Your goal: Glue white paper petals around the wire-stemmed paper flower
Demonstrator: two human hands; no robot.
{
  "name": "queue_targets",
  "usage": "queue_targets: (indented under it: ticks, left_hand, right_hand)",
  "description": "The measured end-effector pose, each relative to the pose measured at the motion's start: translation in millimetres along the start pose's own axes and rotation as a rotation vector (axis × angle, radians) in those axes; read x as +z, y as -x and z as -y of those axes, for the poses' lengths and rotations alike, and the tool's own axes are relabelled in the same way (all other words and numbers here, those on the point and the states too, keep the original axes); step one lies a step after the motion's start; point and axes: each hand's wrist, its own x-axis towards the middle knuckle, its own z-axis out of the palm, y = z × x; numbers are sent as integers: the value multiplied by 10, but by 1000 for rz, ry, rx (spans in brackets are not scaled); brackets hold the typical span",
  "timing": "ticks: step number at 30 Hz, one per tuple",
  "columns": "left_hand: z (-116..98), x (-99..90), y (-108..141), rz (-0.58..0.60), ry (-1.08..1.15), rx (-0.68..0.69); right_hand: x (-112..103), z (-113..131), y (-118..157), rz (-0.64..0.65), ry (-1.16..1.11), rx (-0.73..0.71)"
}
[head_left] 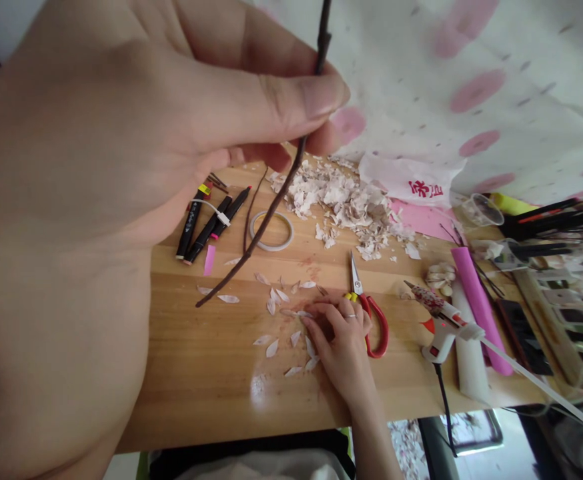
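Left hand [96, 167] is raised close to the camera, back of hand in view. Dark twig [271, 207] is pinched between thumb [291, 93] and fingers [271, 157], its tip angled down over the wooden surface [211, 353]. Right hand [339, 347] is held palm-down, fingers [321, 317] curled, tips among loose pale petals [271, 348]; any hold on a petal cannot be told. Red-handled scissors [375, 327] lie just beside it, hot glue gun [446, 333] further right.

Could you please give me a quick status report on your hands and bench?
Left hand pinching dark twig. Right hand on pale petals. Red-handled scissors beside it.
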Motion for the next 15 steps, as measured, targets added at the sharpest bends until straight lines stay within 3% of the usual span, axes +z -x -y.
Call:
queue_targets:
  ticks: [3,4,8,10,12,14,15]
  left_hand:
    - [2,6,-8,-183,218,-171]
    - [0,11,-7,-177,224,-177]
    - [-95,90,-13,12,-46,25]
    - [-177,144,-19,-108,13,-130]
    - [-220,159,-14,-365,212,-517]
    - [-191,115,5,-84,-13,-153]
    - [-152,78,17,-15,-51,-55]
  right_hand:
    - [1,11,-14,13,3,-1]
    - [0,14,-17,13,3,-1]
    - [1,12,-21,11,-6,-4]
    - [8,7,-16,4,-13,-5]
    - [16,1,-10,-7,-23,-6]
    - [21,-5,-4,-18,-36,-10]
    - [21,-7,-3,-23,-44,-15]
